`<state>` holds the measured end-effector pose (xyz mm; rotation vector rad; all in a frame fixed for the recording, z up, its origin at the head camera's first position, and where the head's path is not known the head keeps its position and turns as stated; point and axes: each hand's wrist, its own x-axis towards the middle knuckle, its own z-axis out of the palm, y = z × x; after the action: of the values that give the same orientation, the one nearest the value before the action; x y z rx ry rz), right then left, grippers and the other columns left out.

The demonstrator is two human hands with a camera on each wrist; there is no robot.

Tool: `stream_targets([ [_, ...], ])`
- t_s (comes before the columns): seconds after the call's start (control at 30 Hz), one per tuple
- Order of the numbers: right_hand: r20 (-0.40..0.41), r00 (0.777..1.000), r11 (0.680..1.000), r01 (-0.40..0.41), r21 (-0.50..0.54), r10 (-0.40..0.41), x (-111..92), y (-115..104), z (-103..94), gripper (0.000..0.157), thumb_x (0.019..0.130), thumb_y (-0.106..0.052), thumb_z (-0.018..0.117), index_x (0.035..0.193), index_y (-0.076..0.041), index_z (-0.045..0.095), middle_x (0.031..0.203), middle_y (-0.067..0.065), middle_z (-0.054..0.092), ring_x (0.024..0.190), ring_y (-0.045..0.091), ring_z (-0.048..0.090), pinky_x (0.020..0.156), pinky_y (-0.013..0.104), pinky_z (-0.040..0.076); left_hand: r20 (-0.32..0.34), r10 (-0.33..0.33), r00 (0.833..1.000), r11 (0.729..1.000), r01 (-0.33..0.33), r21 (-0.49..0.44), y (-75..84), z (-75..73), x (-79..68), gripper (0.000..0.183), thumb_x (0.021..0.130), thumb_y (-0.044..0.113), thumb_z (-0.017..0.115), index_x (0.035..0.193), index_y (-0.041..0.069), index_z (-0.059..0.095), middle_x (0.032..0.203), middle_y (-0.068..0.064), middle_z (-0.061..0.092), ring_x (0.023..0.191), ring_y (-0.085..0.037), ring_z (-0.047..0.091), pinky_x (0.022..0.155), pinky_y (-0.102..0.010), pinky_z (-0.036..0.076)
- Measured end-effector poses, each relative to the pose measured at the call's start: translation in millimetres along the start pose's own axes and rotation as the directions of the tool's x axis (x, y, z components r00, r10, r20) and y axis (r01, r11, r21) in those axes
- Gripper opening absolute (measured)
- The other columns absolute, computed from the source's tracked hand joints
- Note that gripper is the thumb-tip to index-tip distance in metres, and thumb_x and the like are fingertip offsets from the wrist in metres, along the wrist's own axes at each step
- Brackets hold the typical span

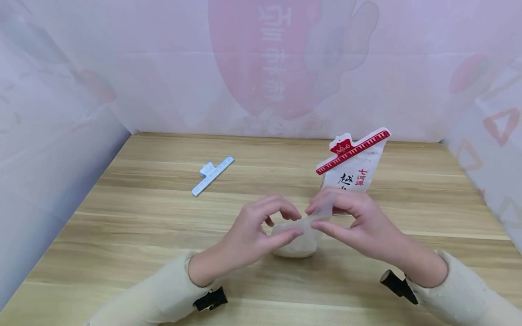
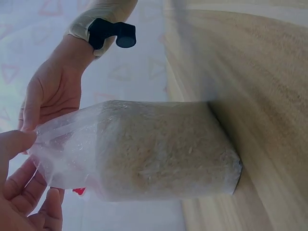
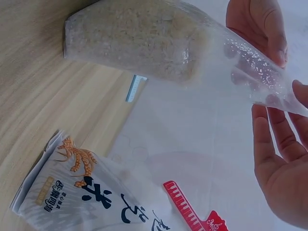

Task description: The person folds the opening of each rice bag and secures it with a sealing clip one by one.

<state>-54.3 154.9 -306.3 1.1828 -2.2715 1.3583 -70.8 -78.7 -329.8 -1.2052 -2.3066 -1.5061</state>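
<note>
A clear plastic bag of rice [image 1: 295, 246] stands on the table between both hands, its lower part packed with pale grains. Its loose top [image 3: 269, 79] is gathered between the fingers. My right hand [image 1: 363, 222] pinches one end of this top between thumb and fingers. On the other side my left hand [image 1: 261, 226] holds the plastic, thumb at the near face and curled fingers at the far one. Some fingertips show through the film in the right wrist view.
Behind the right hand stands a white printed rice bag [image 3: 91, 192], its top crossed by a red-and-white sealing clip [image 1: 355, 151]. A light blue sealing clip [image 1: 213, 176] lies on the wooden table [image 1: 155, 217] at the left. Printed cloth walls [image 1: 163, 77] enclose the back and sides.
</note>
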Motion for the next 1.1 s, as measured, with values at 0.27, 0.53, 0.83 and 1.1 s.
stream_targets([
  [0.27, -0.045, 0.995, 0.996, 0.087, 0.025, -0.086, 1.6, 2.4, 2.5, 0.021, 0.082, 0.008, 0.074, 0.095, -0.008, 0.070, 0.087, 0.001, 0.068, 0.082, 0.007, 0.061, 0.069, 0.017, 0.054, -0.070, 0.022, 0.997, 1.000, -0.022, 0.002, -3.7, 8.2, 1.1, 0.009, 0.086, 0.011, 0.077, 0.090, 0.014, 0.069, 0.085, 0.005, 0.068, 0.084, -0.006, 0.061, 0.061, -0.029, 0.052],
  [0.53, -0.097, 0.994, 0.999, 0.039, -0.004, -0.040, 0.1, 1.4, 5.6, 0.024, 0.079, 0.015, 0.073, 0.091, -0.006, 0.072, 0.087, 0.002, 0.069, 0.082, 0.006, 0.063, 0.074, 0.017, 0.057, -0.115, 0.057, 0.992, 0.998, -0.055, 0.022, -6.2, 13.0, 2.5, 0.010, 0.085, 0.006, 0.077, 0.088, 0.012, 0.069, 0.082, 0.004, 0.069, 0.080, -0.006, 0.059, 0.059, -0.025, 0.050],
  [0.83, -0.265, 0.953, 0.986, -0.162, -0.041, 0.145, 4.2, -11.0, 22.4, 0.022, 0.080, 0.004, 0.078, 0.078, -0.015, 0.068, 0.080, -0.003, 0.069, 0.069, 0.004, 0.059, 0.062, 0.020, 0.055, -0.144, 0.160, 0.976, 0.985, -0.148, 0.091, -8.7, 15.3, 4.9, 0.013, 0.084, 0.001, 0.075, 0.088, 0.010, 0.068, 0.082, 0.002, 0.069, 0.077, -0.008, 0.061, 0.059, -0.019, 0.047],
  [1.1, -0.295, 0.928, 0.954, -0.274, -0.126, 0.228, 7.4, -16.8, 25.3, 0.019, 0.081, 0.000, 0.078, 0.077, -0.015, 0.067, 0.074, -0.007, 0.068, 0.067, 0.003, 0.061, 0.063, 0.021, 0.056, -0.158, 0.332, 0.930, 0.929, -0.294, 0.226, -11.4, 16.9, 5.6, 0.019, 0.080, -0.006, 0.074, 0.081, 0.009, 0.063, 0.077, 0.000, 0.065, 0.073, -0.008, 0.060, 0.069, -0.014, 0.051],
])
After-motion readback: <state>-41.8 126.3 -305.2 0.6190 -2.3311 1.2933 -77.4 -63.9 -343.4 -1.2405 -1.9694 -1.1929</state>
